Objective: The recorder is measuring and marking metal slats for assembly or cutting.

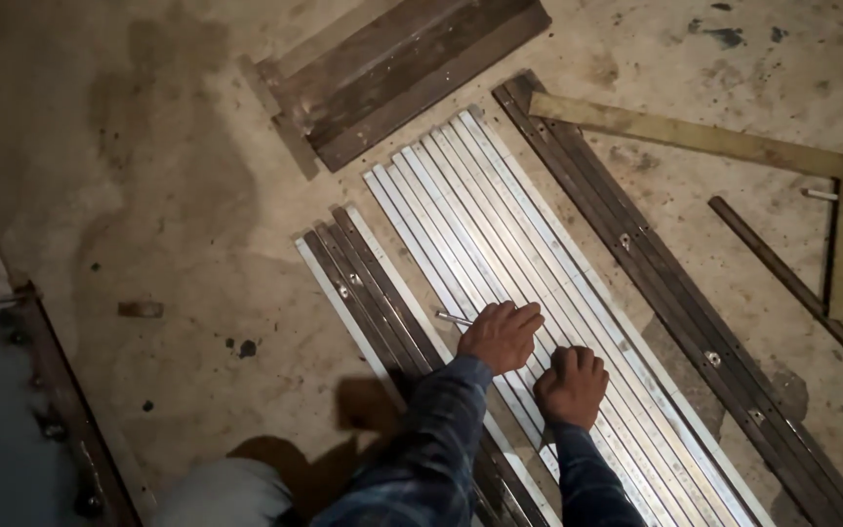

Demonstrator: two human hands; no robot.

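Note:
Several long pale metal strips [480,224] lie side by side on the concrete floor, running from upper middle to lower right. My left hand [501,335] rests on them and grips a thin silvery scriber [454,318] whose tip points left at the strips' left edge. Just to the right, my right hand [571,384] is closed into a fist and presses down on the same strips, with nothing visible in it. Both forearms wear dark plaid sleeves.
Dark steel bars [368,288] lie along the strips' left side, and a long dark bar with bolts [656,283] along their right. A large yellowish metal square [724,144] and a thin rod [782,278] lie at right. Dark steel sections [402,68] are at top, a metal frame [60,410] lower left.

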